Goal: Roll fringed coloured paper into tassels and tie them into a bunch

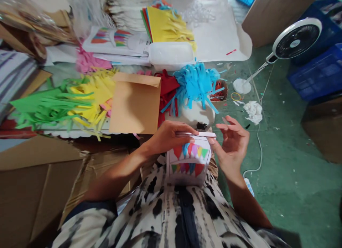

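One hand (L) (169, 133) pinches printed card (188, 168), long axis fore-aft, top edge outward — R hand (231, 143) spread, thumb touching edge.

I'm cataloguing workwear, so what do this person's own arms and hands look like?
The left hand and right hand are bare, with no glove, ring or watch visible; both forearms are uncovered. The short left sleeve of the cream fabric shirt with black blotches ends in a dark band. Little of the right sleeve shows.
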Demonstrator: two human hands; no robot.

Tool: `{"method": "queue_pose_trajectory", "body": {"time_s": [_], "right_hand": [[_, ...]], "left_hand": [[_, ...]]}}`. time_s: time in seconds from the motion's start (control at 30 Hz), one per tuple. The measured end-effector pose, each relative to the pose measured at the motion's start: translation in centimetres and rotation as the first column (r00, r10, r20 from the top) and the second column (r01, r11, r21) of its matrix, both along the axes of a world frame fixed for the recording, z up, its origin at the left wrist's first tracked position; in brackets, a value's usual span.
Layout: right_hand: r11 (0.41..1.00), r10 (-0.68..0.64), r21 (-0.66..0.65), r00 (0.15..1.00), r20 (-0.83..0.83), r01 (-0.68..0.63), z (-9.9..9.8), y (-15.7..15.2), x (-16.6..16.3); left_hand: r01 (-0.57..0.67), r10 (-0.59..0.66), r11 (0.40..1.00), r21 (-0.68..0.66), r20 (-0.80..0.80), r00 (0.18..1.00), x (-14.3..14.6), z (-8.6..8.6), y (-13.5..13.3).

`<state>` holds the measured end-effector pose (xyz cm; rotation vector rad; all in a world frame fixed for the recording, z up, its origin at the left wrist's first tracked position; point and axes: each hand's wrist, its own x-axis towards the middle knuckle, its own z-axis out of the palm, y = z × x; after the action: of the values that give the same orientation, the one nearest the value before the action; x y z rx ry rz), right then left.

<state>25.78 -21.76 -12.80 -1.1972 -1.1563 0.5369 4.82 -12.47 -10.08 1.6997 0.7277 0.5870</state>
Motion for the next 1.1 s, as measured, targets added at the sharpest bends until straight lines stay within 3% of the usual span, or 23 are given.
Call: {"method": "queue_pose_trajectory", "body": {"time_s": [0.23,0.5,0.73,1.1], "right_hand": [[0.989,0.126,-0.097,0.975,0.182,-0.110,3.4,-1.2,1.3],[0.902,0.341,-0.329,0.928,0.150,-0.278,3.9,-0.5,1.2],[0.879,0.306,-0.395,0.951,0.041,-0.266,3.1,0.4,1.0],[0.890,0.232,-0.399,0.972,-0.027,-0.223,2.6,0.5,0.5]], "left_hand": [[-0.005,0.004,0.997,0.075,0.016,1.000,0.3,-0.2,-0.1],[0.040,-0.040,0.995,0.091,-0.004,0.999,0.7,0.4,-0.2],[0.050,-0.047,0.996,0.069,-0.038,0.998,0.9,0.4,0.0],[0.096,-0.092,0.988,0.120,-0.038,0.995,0.9,0.2,0.6]]}}
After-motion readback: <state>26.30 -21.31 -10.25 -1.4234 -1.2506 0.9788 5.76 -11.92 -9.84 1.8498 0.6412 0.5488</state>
